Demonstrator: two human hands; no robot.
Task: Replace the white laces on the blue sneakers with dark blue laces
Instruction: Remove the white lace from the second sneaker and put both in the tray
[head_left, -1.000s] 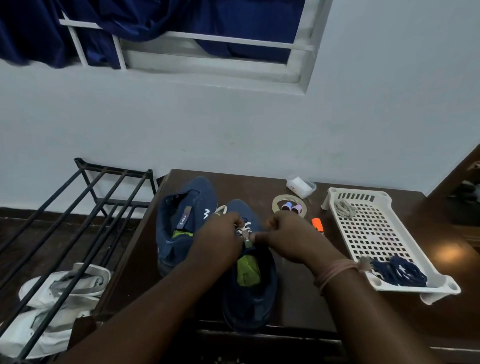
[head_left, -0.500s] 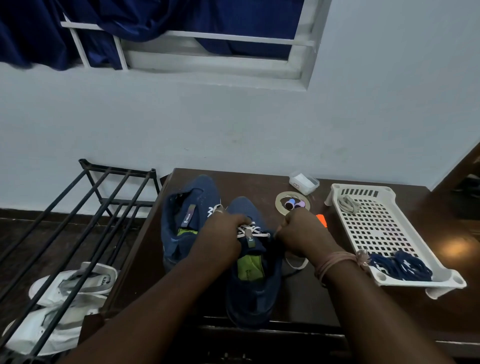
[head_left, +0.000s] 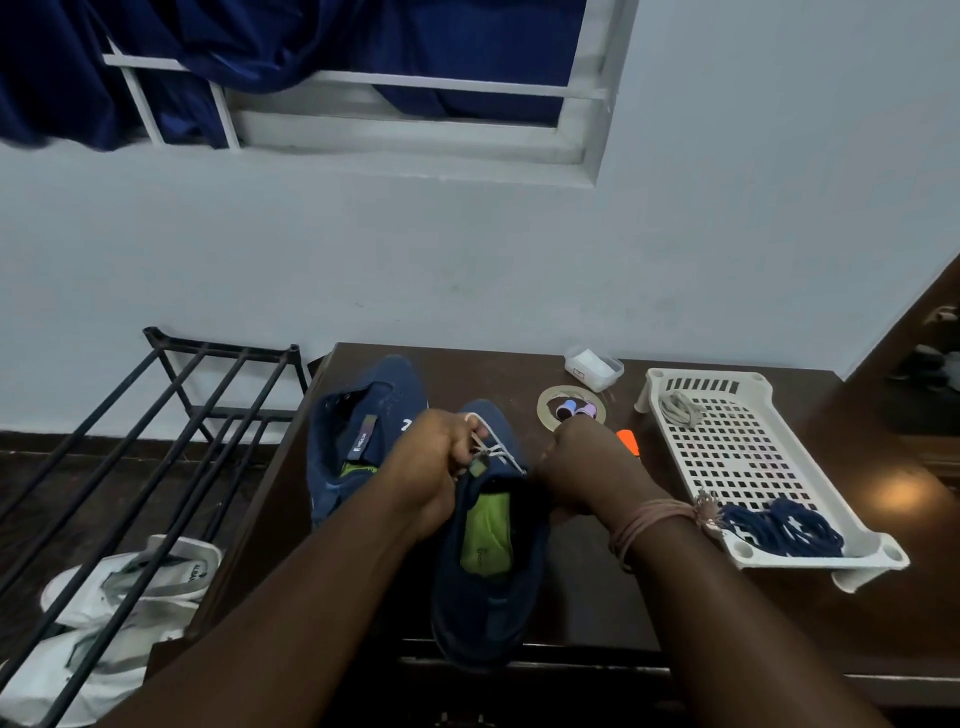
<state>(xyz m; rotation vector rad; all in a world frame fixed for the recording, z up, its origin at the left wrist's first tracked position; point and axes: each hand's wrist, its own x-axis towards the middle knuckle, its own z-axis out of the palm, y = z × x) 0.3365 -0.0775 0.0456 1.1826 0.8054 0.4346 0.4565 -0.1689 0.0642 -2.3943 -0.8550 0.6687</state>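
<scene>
— Two sneakers sit on the table; why hold the near sneaker (head_left: 488, 582) like that?
— To unthread it, I'd say. Left hand (head_left: 434, 467) pinches the white lace (head_left: 493, 449); right hand (head_left: 582, 467) is curled beside it, its grasp hidden.
— And the dark laces (head_left: 779, 527)?
— Waiting in the white tray (head_left: 727, 452), right of the shoe. Only the right forearm lies between.
</scene>
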